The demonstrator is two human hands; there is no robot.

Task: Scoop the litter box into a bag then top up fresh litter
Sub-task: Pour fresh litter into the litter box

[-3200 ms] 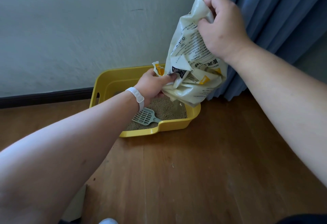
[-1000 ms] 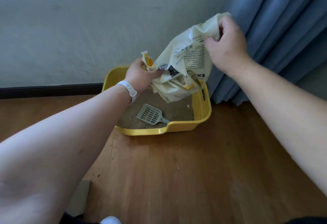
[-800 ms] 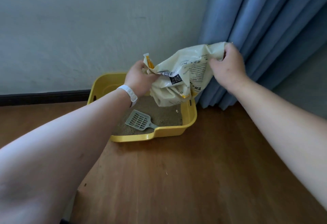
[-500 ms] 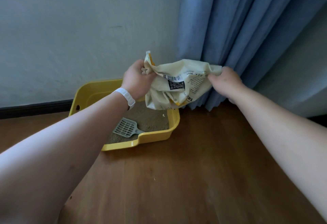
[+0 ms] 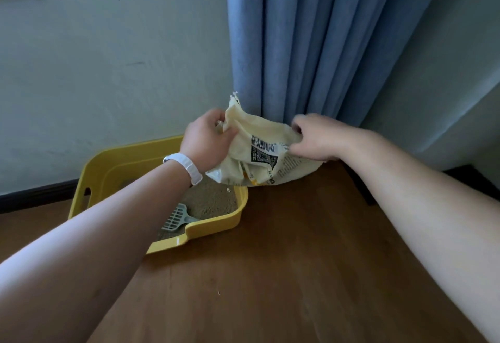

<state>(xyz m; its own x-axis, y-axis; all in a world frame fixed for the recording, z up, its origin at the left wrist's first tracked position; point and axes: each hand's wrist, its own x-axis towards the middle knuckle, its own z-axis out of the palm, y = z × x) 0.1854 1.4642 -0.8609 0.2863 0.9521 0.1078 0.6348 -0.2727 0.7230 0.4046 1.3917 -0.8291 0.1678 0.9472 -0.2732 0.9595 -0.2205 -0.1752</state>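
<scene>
Left hand (image 5: 208, 141): grip closed, pinching the torn top edge of the litter bag (image 5: 261, 153). Right hand (image 5: 315, 139): grip closed too, fingers bunched into the bag's other end. Bag hangs slack and crumpled between them, barcode side up, looks near empty.

Change: three seconds back the bag was held high and tipped over the box; now it's swung right and down, off the litter box (image 5: 216, 222), low at the foot of the curtain (image 5: 311, 45). Can't tell if it touches the floor yet. Judgement: pour is over, top-up likely done, bag is being put aside.

Box holds tan litter (image 5: 213, 199), with the grey scoop (image 5: 177, 218) lying in it by the front lip. White wristband (image 5: 186, 165) on left wrist.

Wood floor (image 5: 270, 275), few stray grains. Pale wall (image 5: 108, 58), dark baseboard (image 5: 32, 193), blue curtain in the corner.
</scene>
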